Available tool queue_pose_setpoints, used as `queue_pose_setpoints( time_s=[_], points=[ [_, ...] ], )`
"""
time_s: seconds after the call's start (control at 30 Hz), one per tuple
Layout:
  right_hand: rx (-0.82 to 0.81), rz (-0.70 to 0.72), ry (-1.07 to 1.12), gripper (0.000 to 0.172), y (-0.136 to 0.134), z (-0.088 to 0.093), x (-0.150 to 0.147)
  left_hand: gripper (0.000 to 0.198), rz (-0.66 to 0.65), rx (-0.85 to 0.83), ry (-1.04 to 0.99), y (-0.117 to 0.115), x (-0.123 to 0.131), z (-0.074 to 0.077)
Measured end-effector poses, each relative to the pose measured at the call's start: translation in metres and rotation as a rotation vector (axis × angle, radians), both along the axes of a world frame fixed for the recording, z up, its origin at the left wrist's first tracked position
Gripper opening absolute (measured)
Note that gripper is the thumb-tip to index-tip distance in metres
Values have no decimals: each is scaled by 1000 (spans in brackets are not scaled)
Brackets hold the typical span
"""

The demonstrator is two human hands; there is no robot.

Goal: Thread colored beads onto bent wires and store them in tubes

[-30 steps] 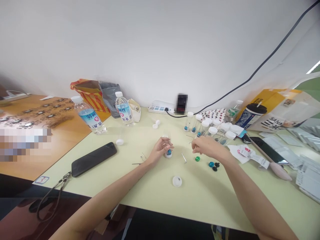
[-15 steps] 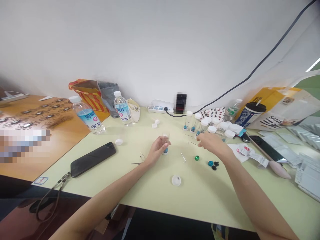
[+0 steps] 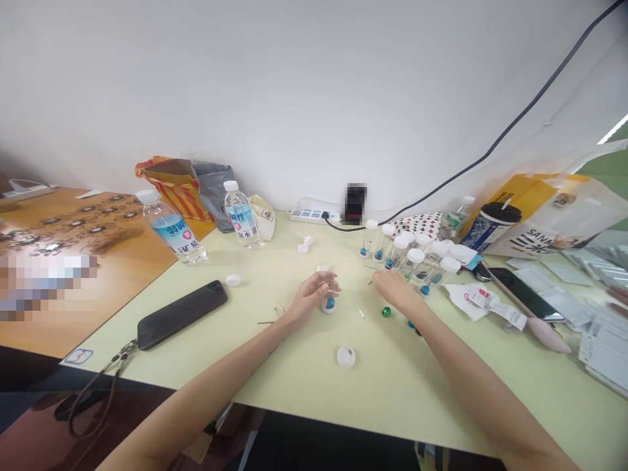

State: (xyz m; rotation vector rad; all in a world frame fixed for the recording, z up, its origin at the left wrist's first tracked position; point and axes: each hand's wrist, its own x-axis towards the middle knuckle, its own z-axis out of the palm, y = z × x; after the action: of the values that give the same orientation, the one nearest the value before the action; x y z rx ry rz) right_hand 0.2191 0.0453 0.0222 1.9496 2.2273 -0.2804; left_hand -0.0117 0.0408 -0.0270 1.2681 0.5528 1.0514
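Observation:
My left hand (image 3: 310, 297) curls round an upright clear tube (image 3: 328, 311) with a blue ball (image 3: 330, 303) near its bottom; the fingers hide part of its side. My right hand (image 3: 391, 288) is closed and low over the table, at a thin bent metal rod (image 3: 370, 283) whose end shows beside the fingertips; whether it is lifted I cannot tell. Another bent metal rod (image 3: 360, 311) and a green ball (image 3: 386, 312) lie between the hands. Nearer me is a round white cap (image 3: 346, 356). Several white-capped tubes (image 3: 415, 265) with blue balls stand beyond my right hand.
A black phone (image 3: 182, 315) lies at left, with two water bottles (image 3: 243, 219) behind. White caps (image 3: 303, 248) lie near the power strip (image 3: 314, 212). At right are a second phone (image 3: 526, 294), a drink cup (image 3: 490, 226) and a paper bag (image 3: 540, 222).
My right hand has moved left and toward me, away from the capped tubes and onto the bent rod. The tube in my left hand has shifted slightly right and nearer me.

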Motion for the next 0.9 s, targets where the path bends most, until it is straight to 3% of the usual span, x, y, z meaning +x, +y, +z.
queue_pose_setpoints(
  time_s=[0.1,0.27,0.4,0.53,0.6,0.9],
  points=[
    [-14,29,187,34,2,4,3,38,-7,-8,34,-1,1,0],
    [59,124,634,17,2,28,1,42,-21,-19,93,-2,3,1],
    [173,166,938,19,-8,44,-7,39,-32,-19,120,-4,5,3],
    [188,186,1236,23,-18,48,-16,37,-26,-1,136,-6,5,5],
    [197,188,1264,23,-20,47,-20,36,-18,12,141,-6,5,5],
    [285,211,1020,20,-25,51,-25,36,12,49,150,-5,5,5]
  ],
)
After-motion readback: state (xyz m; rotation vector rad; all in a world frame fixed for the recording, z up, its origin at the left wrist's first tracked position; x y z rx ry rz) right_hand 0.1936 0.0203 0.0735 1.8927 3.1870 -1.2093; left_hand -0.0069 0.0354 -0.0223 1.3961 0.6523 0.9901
